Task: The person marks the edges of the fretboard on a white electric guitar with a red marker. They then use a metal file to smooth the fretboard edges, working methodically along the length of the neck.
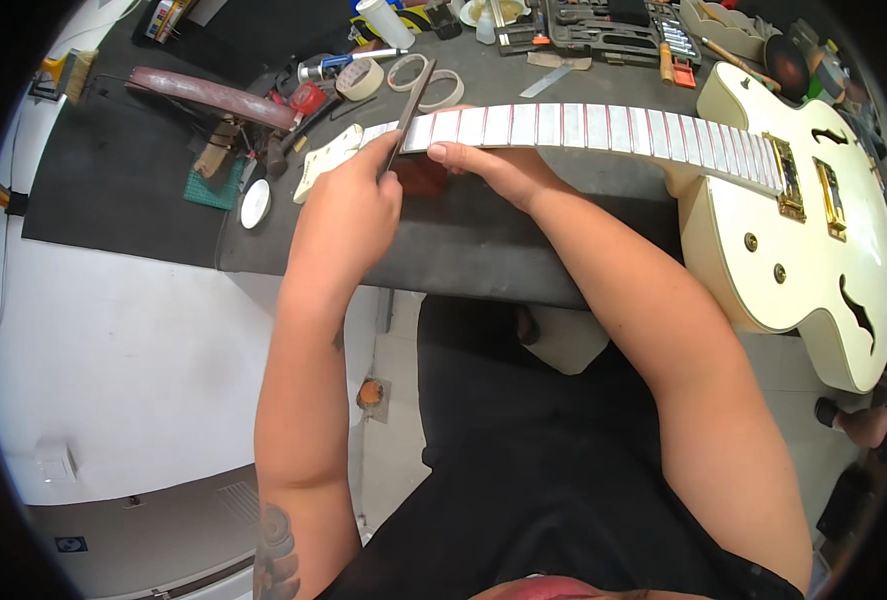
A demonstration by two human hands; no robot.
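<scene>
A cream hollow-body electric guitar lies across the bench, its body at the right and its headstock at the left. Pale tape seems to cover the fretboard, with reddish lines along the frets. My left hand is closed around a long dark flat file, which crosses the neck at the nut end. Just right of the file, my right hand grips the neck, thumb on the near edge and fingers mostly hidden behind and beneath. A reddish-brown block sits under the neck there.
Rolls of tape, a small white dish and a green mat lie on the dark bench. A long reddish bar is at the back left. An open tool case stands at the back.
</scene>
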